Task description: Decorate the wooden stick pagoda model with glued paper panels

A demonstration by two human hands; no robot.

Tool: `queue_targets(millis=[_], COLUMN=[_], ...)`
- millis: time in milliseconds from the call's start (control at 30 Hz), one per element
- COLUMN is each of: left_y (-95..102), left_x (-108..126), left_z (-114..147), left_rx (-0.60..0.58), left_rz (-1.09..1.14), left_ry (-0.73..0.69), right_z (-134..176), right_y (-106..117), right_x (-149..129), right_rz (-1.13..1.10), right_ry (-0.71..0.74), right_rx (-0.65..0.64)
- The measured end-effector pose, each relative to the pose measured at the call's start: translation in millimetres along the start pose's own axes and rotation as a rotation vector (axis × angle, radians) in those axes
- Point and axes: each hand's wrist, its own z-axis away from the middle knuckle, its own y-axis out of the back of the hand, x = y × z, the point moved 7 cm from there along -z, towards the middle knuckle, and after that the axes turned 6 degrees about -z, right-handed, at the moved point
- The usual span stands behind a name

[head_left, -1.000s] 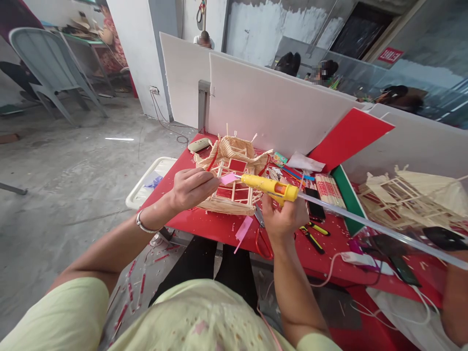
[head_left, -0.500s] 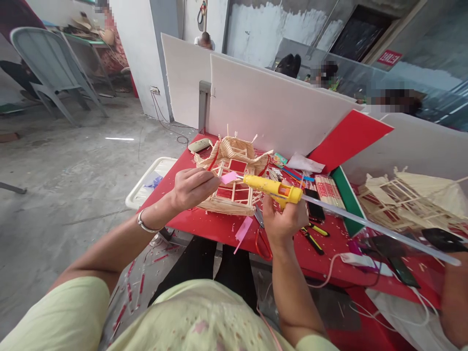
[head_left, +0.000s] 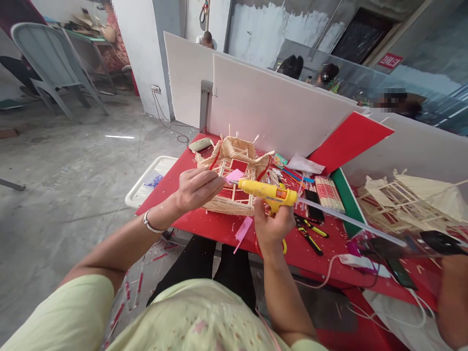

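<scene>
My left hand [head_left: 200,189] pinches a small piece of pink paper [head_left: 234,176] at its edge. A yellow hot glue gun [head_left: 266,190] is gripped in my right hand [head_left: 276,222], its nozzle at the paper's lower edge; whether they touch I cannot tell. From the back of the gun a long clear glue stick [head_left: 351,222] runs out to the right. Behind both hands a model house of thin wooden sticks [head_left: 228,204] stands on the red table [head_left: 204,226], partly hidden by them. Another cut pink paper piece [head_left: 243,230] lies at the table's front edge.
Yellow-black cutters [head_left: 310,239], a bundle of wooden sticks [head_left: 328,194] and a white power strip [head_left: 361,263] lie to the right. A second stick model [head_left: 405,204] and another person's arm [head_left: 453,297] are farther right. White boards [head_left: 278,107] stand behind the table.
My right hand has moved left with the glue gun, bringing the nozzle along the pink paper's lower edge. My left hand has shifted slightly right, still pinching the paper.
</scene>
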Motion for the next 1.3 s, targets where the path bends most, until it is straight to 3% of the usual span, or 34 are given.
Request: queue_targets(millis=[200, 567, 833, 967, 1067, 1300], left_y=[-1.0, 2.1, 10.5, 6.1, 0.6, 3.9], left_x=[1.4, 2.1, 7.7, 5.9, 5.3, 3.1], left_z=[0.3, 1.6, -2.1, 2.7, 5.3, 4.9], left_rx=[-0.015, -0.027, 0.014, -0.044, -0.083, -0.046], left_rz=[-0.039, -0.049, -0.031, -0.07, -0.092, 0.005], left_ry=[-0.012, -0.014, -0.064, -0.061, -0.058, -0.024], right_z=[3.9, 2.9, -8.2, -9.0, -11.3, -0.9], right_y=[-3.4, -4.5, 0.1, 4.0, 3.1, -1.8], right_x=[8.8, 14.0, 26.2, 32.0, 27.1, 25.4], right_rz=[-0.15, -0.237, -0.142, -0.144, -0.164, -0.085], right_ry=[-0.176, -0.341, -0.322, -0.33, -0.317, -0.302], right_rx=[-0.03, -0.128, -0.025, 0.027, 0.035, -0.011])
